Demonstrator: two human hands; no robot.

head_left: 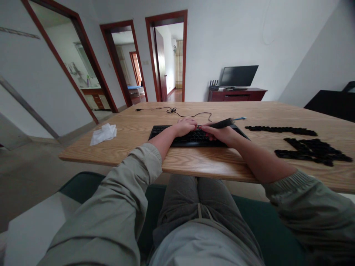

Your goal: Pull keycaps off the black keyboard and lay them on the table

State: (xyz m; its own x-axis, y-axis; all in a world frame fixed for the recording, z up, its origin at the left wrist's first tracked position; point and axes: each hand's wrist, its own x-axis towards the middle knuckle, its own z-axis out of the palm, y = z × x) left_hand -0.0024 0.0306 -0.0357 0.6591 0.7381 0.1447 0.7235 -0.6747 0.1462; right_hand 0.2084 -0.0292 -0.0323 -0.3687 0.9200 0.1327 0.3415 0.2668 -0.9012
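Note:
A black keyboard [191,140] lies on the wooden table in front of me. My left hand [185,126] is on its upper middle part, fingers bent and pressed down on it, the fingertips close to my right hand. In my right hand [219,133] is a black thick-handled tool [222,123], gripped like a pen, its handle slanting up to the right. The tool's working end is down at the keys by my left fingertips, too small to make out. Just past the handle lies a thin stick with a blue end [240,118].
Small black pieces, looking like keycaps, lie in a row [281,129] and a cluster [313,150] on the right. White tissue [104,133] lies at the left. A cable [173,110] with a knot runs along the back of the wooden table [133,157].

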